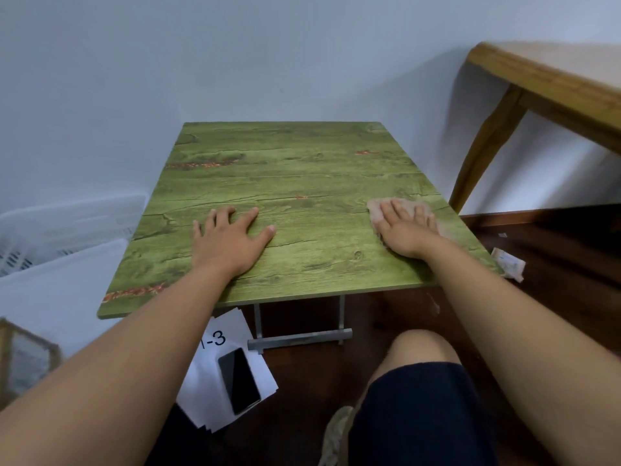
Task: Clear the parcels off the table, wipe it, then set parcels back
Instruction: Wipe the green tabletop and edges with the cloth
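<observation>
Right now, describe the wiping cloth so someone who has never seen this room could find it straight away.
Start at the green wood-grain table against the pale wall and follow its top to the near right edge. There the right hand lies flat on the cloth, a small pinkish-beige rag. It is the only soft, pale thing on the tabletop; the left hand rests on bare wood.

One low table with a green wood-grain top (295, 183) stands in the middle, with two bare hands on it, the left hand (228, 240) near the centre and the right hand (405, 230) at the right edge, and one pale beige cloth (378, 208) under the right one. On the dark floor near the left lie one black smartphone (239, 380) and one fanned stack of white paper sheets (205, 398), its sheet count unclear, while one crumpled brown parcel (509, 264) lies at the right. There are also one tall light wooden table (544, 82) at far right, two white plastic crates (60, 230) at left, and one wood-framed box (23, 358) at near left.
</observation>
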A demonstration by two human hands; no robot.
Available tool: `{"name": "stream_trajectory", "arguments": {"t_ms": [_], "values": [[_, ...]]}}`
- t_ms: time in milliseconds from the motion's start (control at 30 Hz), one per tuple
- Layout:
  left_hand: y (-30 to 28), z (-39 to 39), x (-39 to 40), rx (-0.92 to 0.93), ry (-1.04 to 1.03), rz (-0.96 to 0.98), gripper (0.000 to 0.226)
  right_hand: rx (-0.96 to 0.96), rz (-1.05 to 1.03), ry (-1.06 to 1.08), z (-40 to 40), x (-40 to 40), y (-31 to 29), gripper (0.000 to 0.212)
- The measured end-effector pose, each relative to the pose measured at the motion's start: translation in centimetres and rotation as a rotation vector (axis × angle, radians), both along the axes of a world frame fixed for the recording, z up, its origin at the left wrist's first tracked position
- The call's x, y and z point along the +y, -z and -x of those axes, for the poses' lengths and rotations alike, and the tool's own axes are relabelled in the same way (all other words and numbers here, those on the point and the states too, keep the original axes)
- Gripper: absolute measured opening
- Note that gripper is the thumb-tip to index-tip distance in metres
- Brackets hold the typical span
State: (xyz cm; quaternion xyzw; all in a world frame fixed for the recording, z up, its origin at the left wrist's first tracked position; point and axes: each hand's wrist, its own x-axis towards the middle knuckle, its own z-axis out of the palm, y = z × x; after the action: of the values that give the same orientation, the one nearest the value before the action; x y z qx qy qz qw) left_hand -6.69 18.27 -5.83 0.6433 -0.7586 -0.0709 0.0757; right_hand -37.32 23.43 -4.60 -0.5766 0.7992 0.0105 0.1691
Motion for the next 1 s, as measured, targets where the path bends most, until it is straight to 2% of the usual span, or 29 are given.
{"name": "stream_trajectory", "arguments": {"t_ms": [100,167,333,433,600,733,867,1000], "values": [[0.1,0.0,-0.1,-0.001,-0.001,-0.002,0.073,0.016,0.030,-0.224,0.3,1.9,0.7,0.059],[0.2,0.2,-0.1,0.005,-0.004,-0.009,0.073,0.014,0.005,-0.259,2.3,1.8,0.6,0.059],[0.4,0.3,-0.2,0.006,0.002,0.010,0.072,0.031,-0.010,-0.010,3.7,-3.9,0.2,0.062],[0.3,0.3,-0.3,0.006,0.009,0.007,0.073,0.005,-0.007,0.007,1.1,-7.2,-0.2,0.061],[0.4,-0.1,-0.3,-0.001,0.002,0.022,0.074,0.022,0.024,-0.295,-2.2,-5.3,0.6,0.059],[0.6,0.1,-0.4,-0.020,0.006,0.019,0.076,-0.008,0.019,-0.404,1.7,-2.0,0.4,0.057],[0.5,0.3,-0.5,-0.039,0.008,0.018,0.076,0.012,-0.029,-0.228,5.8,-4.7,-0.2,0.061],[0.5,0.3,-0.4,-0.042,0.004,0.021,0.076,0.016,0.009,0.002,4.5,-9.0,-0.1,0.062]]}}
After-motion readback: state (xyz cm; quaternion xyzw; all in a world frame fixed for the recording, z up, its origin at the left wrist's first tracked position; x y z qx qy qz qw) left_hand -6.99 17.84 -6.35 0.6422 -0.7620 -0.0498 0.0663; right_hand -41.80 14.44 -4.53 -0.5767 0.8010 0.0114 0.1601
